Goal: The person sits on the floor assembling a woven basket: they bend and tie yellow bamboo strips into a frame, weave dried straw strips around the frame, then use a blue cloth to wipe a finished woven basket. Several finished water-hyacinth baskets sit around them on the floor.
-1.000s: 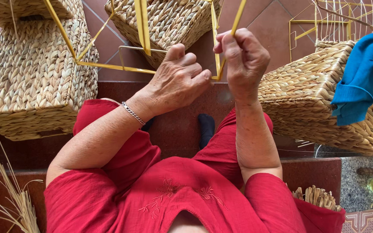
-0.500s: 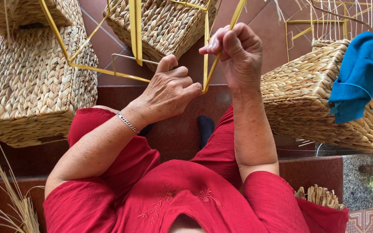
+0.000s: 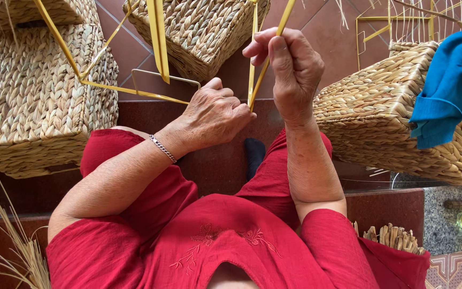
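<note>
My right hand (image 3: 290,67) is raised and pinches a yellow strap (image 3: 259,69) between thumb and fingers. My left hand (image 3: 215,113), with a silver bracelet at the wrist, is closed around the lower bend of the same yellow strap, just left of and below the right hand. More yellow strap (image 3: 157,37) loops hang to the left, around a thin metal wire frame (image 3: 162,76). I wear red clothes and sit above a reddish tiled floor.
Woven straw baskets surround me: one at left (image 3: 33,107), one at top centre (image 3: 201,29), one at right (image 3: 397,118) with a blue cloth (image 3: 447,88) draped on it. A yellow wire frame with straw stands at top right (image 3: 418,21). Loose dry straw (image 3: 17,251) lies at bottom left.
Both hands have shifted slightly left and downward along the strap; the strap loop between them has tightened and the left hand has closed more firmly on it.
</note>
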